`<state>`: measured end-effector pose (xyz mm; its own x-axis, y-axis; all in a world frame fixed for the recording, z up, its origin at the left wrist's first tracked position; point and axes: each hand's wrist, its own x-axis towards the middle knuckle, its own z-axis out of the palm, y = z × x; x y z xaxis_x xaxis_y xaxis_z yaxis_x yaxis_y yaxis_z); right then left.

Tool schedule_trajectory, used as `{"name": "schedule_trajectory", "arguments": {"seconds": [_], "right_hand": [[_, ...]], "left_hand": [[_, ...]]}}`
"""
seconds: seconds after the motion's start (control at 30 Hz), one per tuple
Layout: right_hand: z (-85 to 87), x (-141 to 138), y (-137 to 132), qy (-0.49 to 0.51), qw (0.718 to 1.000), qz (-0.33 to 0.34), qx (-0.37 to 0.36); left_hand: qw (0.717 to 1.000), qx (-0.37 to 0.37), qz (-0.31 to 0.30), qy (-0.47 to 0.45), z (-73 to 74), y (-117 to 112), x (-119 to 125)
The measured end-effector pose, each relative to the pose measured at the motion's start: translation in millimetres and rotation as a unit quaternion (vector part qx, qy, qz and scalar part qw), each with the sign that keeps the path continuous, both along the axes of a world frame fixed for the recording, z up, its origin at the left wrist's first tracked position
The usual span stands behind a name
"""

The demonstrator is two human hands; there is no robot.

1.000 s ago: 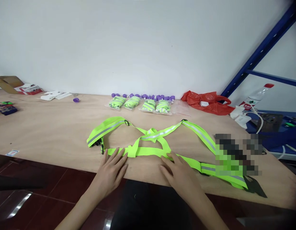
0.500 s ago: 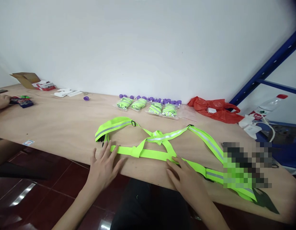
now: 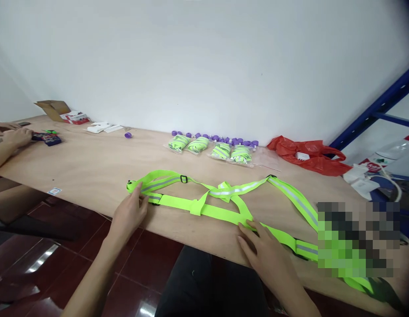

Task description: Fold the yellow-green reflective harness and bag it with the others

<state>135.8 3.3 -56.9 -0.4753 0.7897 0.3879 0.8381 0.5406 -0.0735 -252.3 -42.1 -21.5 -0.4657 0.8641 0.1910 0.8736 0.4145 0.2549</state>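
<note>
A neon-yellow reflective strap vest (image 3: 221,207) lies spread along the near edge of the wooden table (image 3: 92,167). My left hand (image 3: 129,213) grips the vest's left end, thumb on top of the strap and fingers curled under the table edge side. My right hand (image 3: 264,248) lies flat with fingers stretched out on the lower strap, right of the vest's middle. The vest's right end runs under a blurred patch (image 3: 356,240).
Several bagged folded vests (image 3: 207,147) and purple caps (image 3: 217,138) line the wall. A red plastic bag (image 3: 306,154), a bottle (image 3: 389,154) and a blue rack (image 3: 373,110) are at the right. Another person's hands (image 3: 11,136) and a cardboard box (image 3: 54,108) are at the far left.
My left hand slid left along the strap and closed on the vest's left end, pulling the loop flatter. The right hand stayed on the lower strap. The view swung left.
</note>
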Motion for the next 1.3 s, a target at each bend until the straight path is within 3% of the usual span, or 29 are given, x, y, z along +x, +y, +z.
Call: {"name": "schedule_trajectory", "arguments": {"seconds": [0.2, 0.37, 0.47, 0.57, 0.77, 0.87, 1.0, 1.1, 1.13, 1.2, 1.3], "right_hand": [[-2.6, 0.1, -1.2, 0.001, 1.0, 0.001, 0.01], [-6.7, 0.6, -0.9, 0.013, 1.0, 0.004, 0.017], [-6.0, 0.9, -0.7, 0.007, 1.0, 0.013, 0.014], [-5.1, 1.4, -0.6, 0.0, 1.0, 0.018, 0.016], [-9.4, 2.0, -1.1, 0.008, 1.0, 0.008, 0.014], [-8.4, 1.6, -1.6, 0.009, 1.0, 0.008, 0.008], [-4.6, 1.4, -1.5, 0.008, 1.0, 0.014, 0.01], [-3.8, 1.4, -0.9, 0.005, 1.0, 0.017, 0.014], [-3.8, 1.4, -0.8, 0.004, 1.0, 0.017, 0.015], [-3.7, 1.3, -1.0, 0.002, 1.0, 0.015, 0.017], [-3.9, 1.7, -1.8, -0.001, 1.0, 0.01, 0.018]], "left_hand": [[0.99, 0.01, 0.032, 0.137, 2.9, 10.9, -22.7], [0.981, 0.071, -0.03, 0.181, -0.4, 12.6, -42.5], [0.985, 0.116, -0.06, 0.111, 1.2, 15.6, -54.5], [0.987, 0.151, -0.039, 0.036, 6.3, 20.8, -62.2], [0.997, 0.077, -0.018, -0.006, 20.7, 32.1, -65.9], [0.991, 0.114, 0.0, -0.077, 29.4, 38.1, -70.0], [0.945, 0.194, -0.003, -0.263, 33.6, 48.2, -78.2], [0.887, 0.217, -0.002, -0.408, 26.3, 54.4, -81.8], [0.879, 0.208, 0.005, -0.428, 22.8, 55.6, -82.7], [0.898, 0.161, 0.016, -0.41, 16.9, 56.3, -85.2], [0.959, 0.062, -0.01, -0.275, 14.9, 53.3, -89.6]]}}
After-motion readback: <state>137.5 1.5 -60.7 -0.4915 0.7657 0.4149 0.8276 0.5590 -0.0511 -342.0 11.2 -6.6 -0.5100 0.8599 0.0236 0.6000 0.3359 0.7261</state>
